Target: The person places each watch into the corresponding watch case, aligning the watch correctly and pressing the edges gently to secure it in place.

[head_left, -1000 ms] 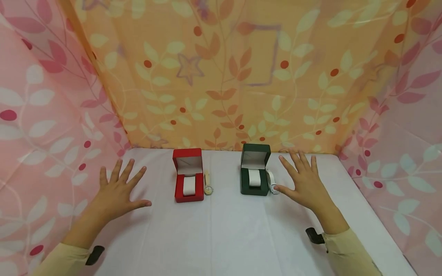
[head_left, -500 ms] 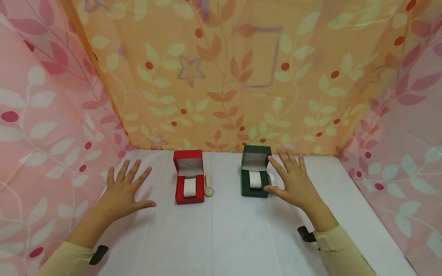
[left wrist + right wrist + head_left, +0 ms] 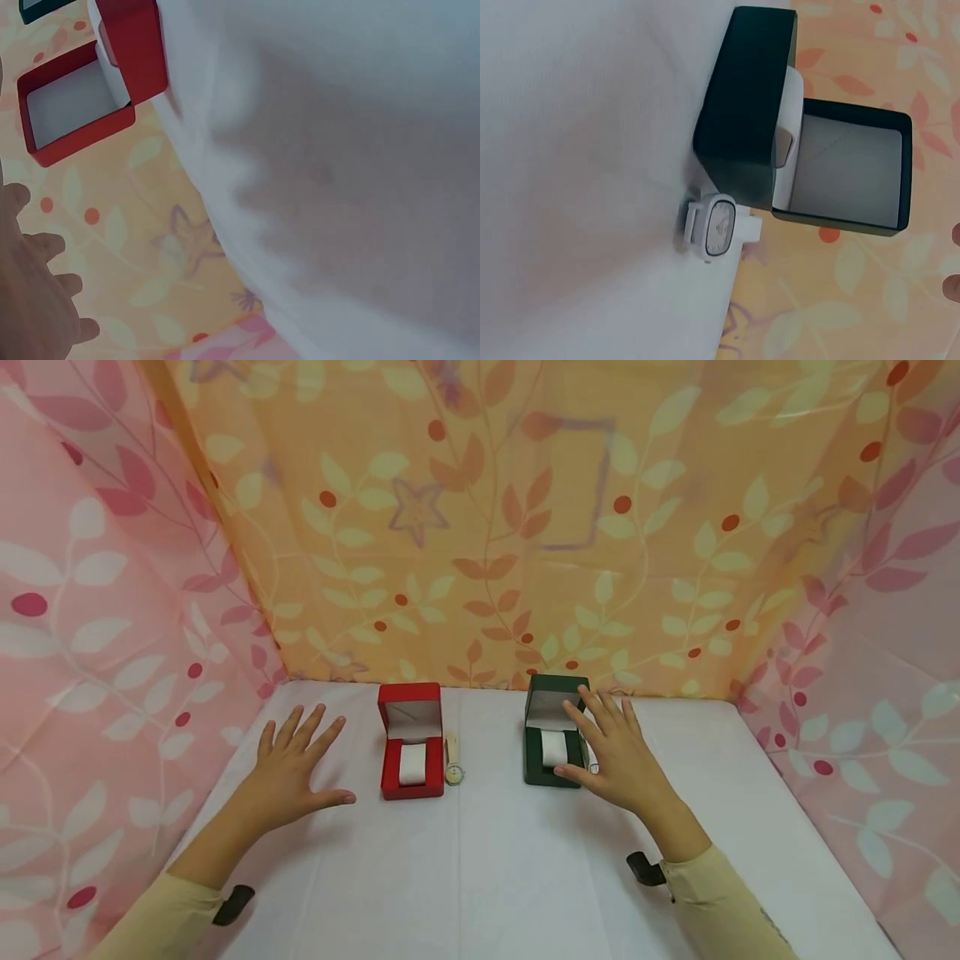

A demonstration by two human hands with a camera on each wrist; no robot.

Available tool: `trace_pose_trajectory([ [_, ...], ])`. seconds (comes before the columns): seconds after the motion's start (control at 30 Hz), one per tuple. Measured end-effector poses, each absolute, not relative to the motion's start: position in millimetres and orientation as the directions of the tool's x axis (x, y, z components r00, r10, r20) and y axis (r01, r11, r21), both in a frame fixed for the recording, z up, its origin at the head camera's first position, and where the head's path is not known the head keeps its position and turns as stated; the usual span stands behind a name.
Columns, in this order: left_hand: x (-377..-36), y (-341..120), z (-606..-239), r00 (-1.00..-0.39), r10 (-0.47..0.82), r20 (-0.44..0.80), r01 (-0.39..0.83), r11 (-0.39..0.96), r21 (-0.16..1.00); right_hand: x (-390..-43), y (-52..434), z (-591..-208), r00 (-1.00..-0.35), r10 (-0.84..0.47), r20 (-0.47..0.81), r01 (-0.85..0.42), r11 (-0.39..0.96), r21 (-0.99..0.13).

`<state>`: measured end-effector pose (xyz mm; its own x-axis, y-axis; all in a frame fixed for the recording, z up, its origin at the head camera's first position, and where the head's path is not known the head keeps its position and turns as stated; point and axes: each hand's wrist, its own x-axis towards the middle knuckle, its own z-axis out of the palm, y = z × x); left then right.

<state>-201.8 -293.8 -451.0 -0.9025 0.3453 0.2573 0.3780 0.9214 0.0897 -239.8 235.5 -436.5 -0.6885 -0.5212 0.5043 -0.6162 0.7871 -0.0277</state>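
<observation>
A red watch box (image 3: 412, 741) stands with its lid up on the white table, a white cushion (image 3: 412, 765) inside. Beside its right side lies a watch (image 3: 453, 773) with a cream strap. Farther right is a dark green watch box (image 3: 532, 764), lid raised, also with a white cushion (image 3: 552, 748). A white watch (image 3: 720, 225) lies against the green box, mostly hidden by my hand in the head view. My left hand (image 3: 285, 785) is spread in the air left of the red box, holding nothing. My right hand (image 3: 618, 760), fingers spread, overlaps the green box's right side.
A yellow-orange leaf-print cloth (image 3: 480, 527) hangs behind the table (image 3: 457, 877). Pink leaf-print cloths (image 3: 97, 652) enclose the left and right sides. Black wrist pieces (image 3: 234, 905) show at both sleeves.
Both hands have drifted inward: the left one moved right toward the red box, the right one moved left, now partly covering the green box and the white watch. Boxes and watches stay put.
</observation>
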Motion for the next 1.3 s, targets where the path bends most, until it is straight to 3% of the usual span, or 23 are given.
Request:
trace_pose_trajectory([
  [0.3, -208, -287, -456, -0.9, 0.369, 0.23, 0.416, 0.886, 0.206, -238, 221, -443, -0.693, -0.528, 0.491, -0.64, 0.764, -0.083],
  [1.3, -218, -264, -468, -0.846, 0.439, 0.302, 0.522, 0.794, 0.31, -240, 181, -461, -0.672, -0.571, 0.471, -0.701, 0.695, -0.159],
])
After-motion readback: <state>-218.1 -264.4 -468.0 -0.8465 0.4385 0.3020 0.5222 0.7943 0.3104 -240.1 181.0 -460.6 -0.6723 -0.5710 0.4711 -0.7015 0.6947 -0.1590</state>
